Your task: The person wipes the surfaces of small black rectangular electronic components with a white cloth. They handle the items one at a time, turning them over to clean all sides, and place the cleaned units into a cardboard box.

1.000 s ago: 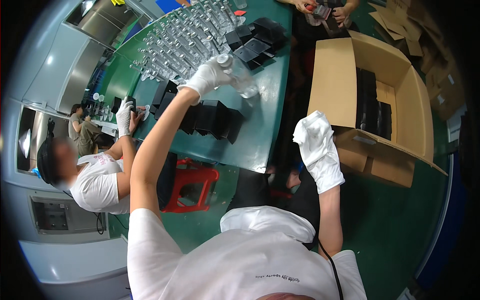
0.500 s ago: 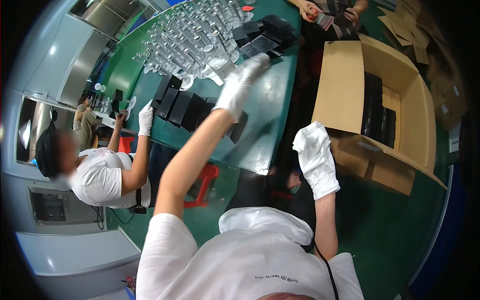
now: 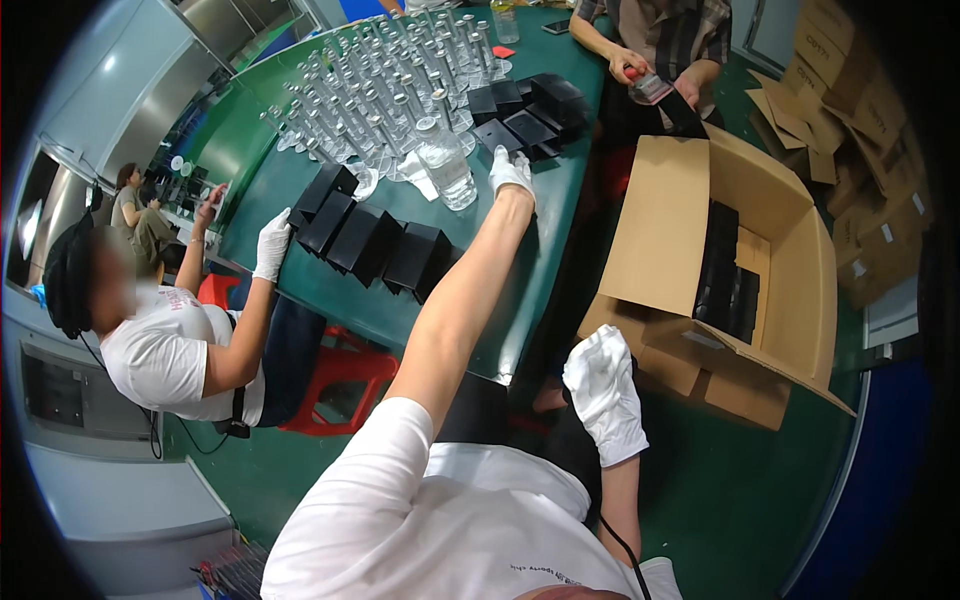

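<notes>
My left hand point(image 3: 512, 174), in a white glove, reaches over the table with its fingers apart at the near edge of a cluster of black boxes point(image 3: 532, 124). Its fingertips appear to touch the nearest box; I see nothing lifted in it. My right hand point(image 3: 606, 396), also white-gloved, hangs low in front of my lap beside the carton. Its fingers look curled in, and the crumpled white fabric hides whatever they may hold. Left of my forearm stands a row of black boxes point(image 3: 365, 240). Beside my left hand is a clear bottle-like container point(image 3: 447, 168).
Many clear stemmed pieces with metallic tops point(image 3: 385, 85) crowd the far side of the green table point(image 3: 500, 290). An open carton point(image 3: 660, 225) with black boxes inside stands at right. A co-worker's gloved hand point(image 3: 272, 246) touches the row's left end. Another person holds a small item point(image 3: 652, 90).
My left hand has come down to the near side of the black box cluster. My right hand stays low beside the carton. The whole view has shifted somewhat.
</notes>
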A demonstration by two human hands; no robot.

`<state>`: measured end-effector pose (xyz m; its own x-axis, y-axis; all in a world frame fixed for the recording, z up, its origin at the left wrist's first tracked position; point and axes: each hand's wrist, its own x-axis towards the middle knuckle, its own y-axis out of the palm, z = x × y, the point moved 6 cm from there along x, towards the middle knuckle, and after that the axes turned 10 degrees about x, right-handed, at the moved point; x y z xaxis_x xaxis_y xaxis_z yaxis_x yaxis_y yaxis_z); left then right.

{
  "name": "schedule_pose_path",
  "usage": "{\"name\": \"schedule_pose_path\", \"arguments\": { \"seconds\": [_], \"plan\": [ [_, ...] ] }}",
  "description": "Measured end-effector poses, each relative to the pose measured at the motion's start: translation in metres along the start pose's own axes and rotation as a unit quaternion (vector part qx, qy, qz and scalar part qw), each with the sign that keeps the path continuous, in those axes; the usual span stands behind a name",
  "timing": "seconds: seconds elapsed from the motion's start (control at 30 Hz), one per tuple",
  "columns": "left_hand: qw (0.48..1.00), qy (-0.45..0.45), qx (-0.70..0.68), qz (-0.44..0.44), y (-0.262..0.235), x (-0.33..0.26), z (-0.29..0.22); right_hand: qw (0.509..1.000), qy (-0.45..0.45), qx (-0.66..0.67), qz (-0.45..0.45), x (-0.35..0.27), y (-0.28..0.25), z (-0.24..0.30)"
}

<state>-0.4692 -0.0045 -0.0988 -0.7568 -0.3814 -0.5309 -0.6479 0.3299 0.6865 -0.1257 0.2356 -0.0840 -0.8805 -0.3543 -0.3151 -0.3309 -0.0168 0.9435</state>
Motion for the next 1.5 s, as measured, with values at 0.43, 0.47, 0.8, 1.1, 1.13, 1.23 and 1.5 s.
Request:
{"name": "schedule_pose_path", "arguments": {
  "seconds": [0.43,0.47,0.8,1.1,1.13,1.23,1.5],
  "plan": [
    [0.961,-0.116,0.25,-0.012,-0.176,-0.303,-0.029,0.34,-0.335,-0.876,0.072,0.032,0.058,0.018],
    [0.966,-0.124,0.227,0.003,-0.193,-0.305,-0.027,0.437,-0.342,-0.828,0.084,0.034,0.062,0.018],
    [0.911,-0.312,-0.174,0.204,-0.209,-0.295,-0.012,0.214,-0.372,-0.867,0.254,0.069,0.121,-0.127],
    [0.887,-0.05,0.347,0.299,-0.248,-0.273,-0.003,0.396,-0.234,-0.834,0.304,-0.03,0.08,-0.131],
    [0.92,-0.232,0.09,0.302,-0.235,-0.277,0.0,0.423,-0.189,-0.845,0.269,-0.036,0.065,-0.121],
    [0.901,-0.287,-0.059,0.32,-0.2,-0.293,-0.018,0.525,-0.04,-0.85,0.03,-0.051,0.003,-0.066],
    [0.677,0.125,0.655,0.311,-0.187,-0.319,-0.043,0.69,-0.272,-0.663,-0.098,-0.014,0.01,0.001]
  ]
}}
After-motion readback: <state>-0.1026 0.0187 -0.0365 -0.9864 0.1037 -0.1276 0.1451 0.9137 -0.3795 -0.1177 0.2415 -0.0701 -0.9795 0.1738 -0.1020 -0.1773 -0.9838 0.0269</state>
